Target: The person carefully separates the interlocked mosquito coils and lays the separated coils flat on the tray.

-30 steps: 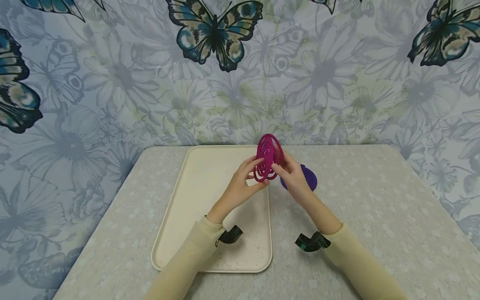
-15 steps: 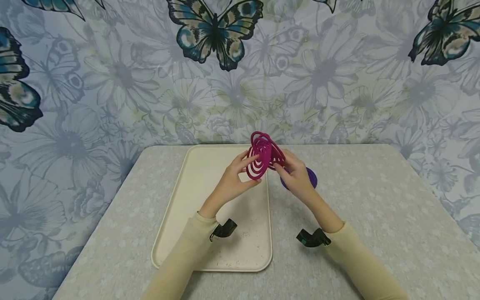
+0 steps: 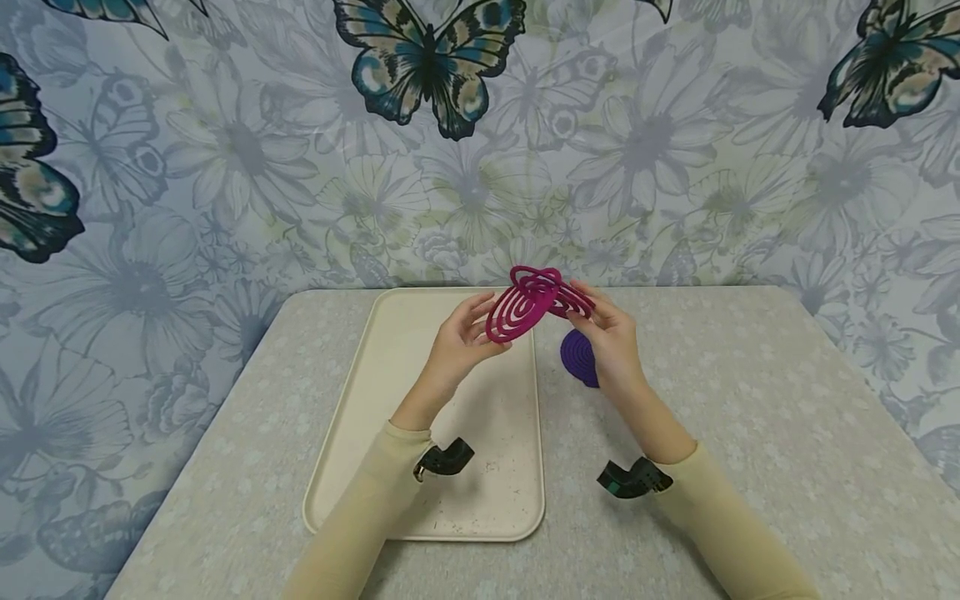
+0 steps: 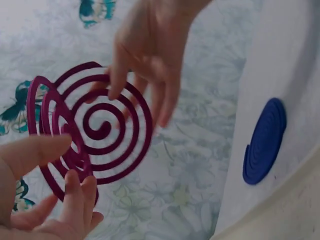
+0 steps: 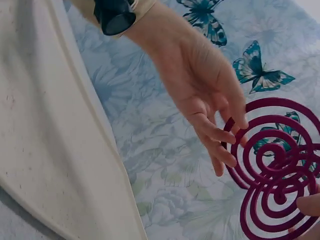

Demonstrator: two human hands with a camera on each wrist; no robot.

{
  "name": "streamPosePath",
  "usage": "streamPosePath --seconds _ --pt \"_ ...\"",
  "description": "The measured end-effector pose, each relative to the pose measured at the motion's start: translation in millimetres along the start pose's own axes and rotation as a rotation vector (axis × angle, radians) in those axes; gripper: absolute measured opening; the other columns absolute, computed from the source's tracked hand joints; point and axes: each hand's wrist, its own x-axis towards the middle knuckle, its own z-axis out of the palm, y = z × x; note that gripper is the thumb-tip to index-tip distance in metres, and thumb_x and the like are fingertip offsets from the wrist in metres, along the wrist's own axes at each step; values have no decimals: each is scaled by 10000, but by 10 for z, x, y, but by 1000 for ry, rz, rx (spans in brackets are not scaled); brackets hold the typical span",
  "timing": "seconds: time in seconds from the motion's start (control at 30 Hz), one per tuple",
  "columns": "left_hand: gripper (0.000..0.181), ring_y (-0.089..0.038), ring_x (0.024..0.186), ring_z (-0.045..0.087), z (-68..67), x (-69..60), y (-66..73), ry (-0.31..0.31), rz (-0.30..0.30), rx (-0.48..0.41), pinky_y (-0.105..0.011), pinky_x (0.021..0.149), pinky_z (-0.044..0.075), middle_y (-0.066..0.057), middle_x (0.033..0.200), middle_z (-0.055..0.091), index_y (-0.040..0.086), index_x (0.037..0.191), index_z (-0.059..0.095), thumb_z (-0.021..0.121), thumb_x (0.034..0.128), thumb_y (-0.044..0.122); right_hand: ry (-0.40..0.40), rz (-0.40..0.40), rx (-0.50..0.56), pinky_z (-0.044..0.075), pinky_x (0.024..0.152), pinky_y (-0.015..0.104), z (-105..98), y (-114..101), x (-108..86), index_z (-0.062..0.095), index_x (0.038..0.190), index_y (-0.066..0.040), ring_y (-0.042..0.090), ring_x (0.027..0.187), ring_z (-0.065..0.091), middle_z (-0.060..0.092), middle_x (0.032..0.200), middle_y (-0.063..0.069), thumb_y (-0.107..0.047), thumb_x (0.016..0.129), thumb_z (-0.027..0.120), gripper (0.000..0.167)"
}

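Observation:
A magenta piece of joined spirals [image 3: 520, 309] is held up in the air between both hands, over the tray's back right part. The left hand [image 3: 459, 337] grips its left spiral at the edge, thumb and fingers on either side. On the other side the right hand [image 3: 613, 342] pinches the right spiral between thumb and fingers. In the left wrist view two spirals of the piece [image 4: 117, 172] stand at an angle to each other. Below the right hand, a purple-blue spiral disc [image 3: 578, 358] lies on the table, partly covered by that hand.
A cream tray [image 3: 442, 525] with small dark specks lies on the left half of the patterned table [image 3: 757, 400]. Behind the table rises a wall covering [image 3: 645, 150] with flowers and butterflies. Both forearms wear pale sleeves, with black devices at the wrists.
The hands have moved apart, the right one to the right and the left one slightly left. The magenta spirals have spread and tilted flatter, and more of the purple-blue disc's left side shows.

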Motion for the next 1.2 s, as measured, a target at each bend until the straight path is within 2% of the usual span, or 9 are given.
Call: streamPosePath --seconds 0.1,0.2,0.33,0.43,0.57,0.67,0.77,0.97,1.2 --pt "649 -160 1169 579 -27 17 2 73 -62 -118 -187 893 527 -177 1400 484 106 1443 357 597 862 -56 -18 156 112 483 989 208 -10 -38 6 730 828 -285 243 1419 324 359 1516 150 81 927 495 446" --pt "602 -61 1030 607 -57 37 8 122 -94 -218 -136 827 508 -186 1342 529 77 1445 353 503 886 -87 -65 237 177 461 1022 317 -6 -62 4 736 797 -279 264 1464 219 222 1574 166 98 951 425 513" --pt "543 -36 939 613 -85 37 51 150 -111 -378 -136 844 510 -110 1197 579 39 1438 354 387 908 -75 -108 246 115 385 1090 344 12 -75 7 725 811 -239 243 1481 181 222 1574 166 123 938 418 491" --pt "490 -56 908 621 -93 22 96 167 -110 -443 -144 837 526 -49 1099 583 42 1431 364 399 945 -11 -97 231 58 371 1114 286 16 -76 10 724 1028 -114 230 1466 230 271 1562 142 122 918 449 379" --pt "494 -39 879 634 -89 19 101 194 -112 -338 -147 789 544 -164 1192 587 57 1423 389 509 947 3 -91 219 59 444 1030 190 13 -82 13 513 1307 77 166 1401 350 312 1540 118 106 922 465 389" --pt "531 -38 903 642 -87 26 73 219 -120 -211 -157 768 555 -230 1310 546 73 1411 419 555 910 -42 -96 235 83 512 873 122 2 -94 24 385 1401 54 86 1195 522 388 1450 97 124 922 434 486" --pt "524 -98 984 642 -98 24 54 250 -115 -133 -175 770 566 -200 1338 551 80 1392 451 578 897 -33 -91 259 148 535 739 110 -16 -110 42 264 1462 9 31 949 599 436 1324 55 138 925 386 565" --pt "509 -192 1091 627 -128 30 46 273 -94 -91 -196 788 570 -167 1351 554 76 1381 473 591 895 -18 -64 294 264 571 686 167 -49 -154 56 238 1477 -24 47 829 658 462 1343 99 -10 1001 367 494" --pt "574 -74 1001 655 -140 30 50 269 -92 -56 -235 890 547 -172 1299 588 104 1429 413 629 899 60 -58 268 209 565 662 150 -61 -176 56 269 1466 -41 44 845 675 396 1442 195 79 934 482 585"
